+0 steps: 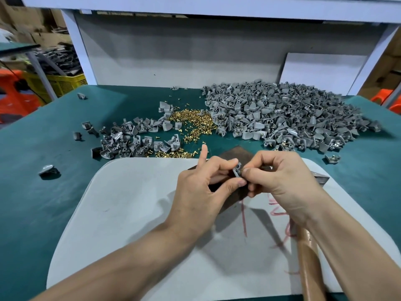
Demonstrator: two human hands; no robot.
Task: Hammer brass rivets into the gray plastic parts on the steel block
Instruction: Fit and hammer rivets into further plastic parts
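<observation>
Stray gray parts, about five, are lying apart on the left of the green worktop (43, 159). A smaller pile of gray parts (134, 142) is sitting right of them, too many to count. A scatter of brass rivets (193, 120), also uncountable, is spreading between that pile and the far heap.

Near centre, over a white pad (130, 203), the left hand (201, 187) is pinching one gray plastic part (237, 170) between thumb and curled fingers, the index finger sticking out straight. The right hand (280, 177) is closing its grip on the same part from the other side, thumb and fingertips meeting at its edge. Whether a rivet is caught between them cannot be told.

The part is being held just above the single steel block (235, 152), not yet resting on it. The step in hand appears to be seating a rivet in the part. The next move would call for setting the part down on the block and freeing the right hand for the hammer.

The large heap of gray parts (282, 118) is filling the far right. One wooden hammer handle (308, 257) is lying near right, under the right forearm.
</observation>
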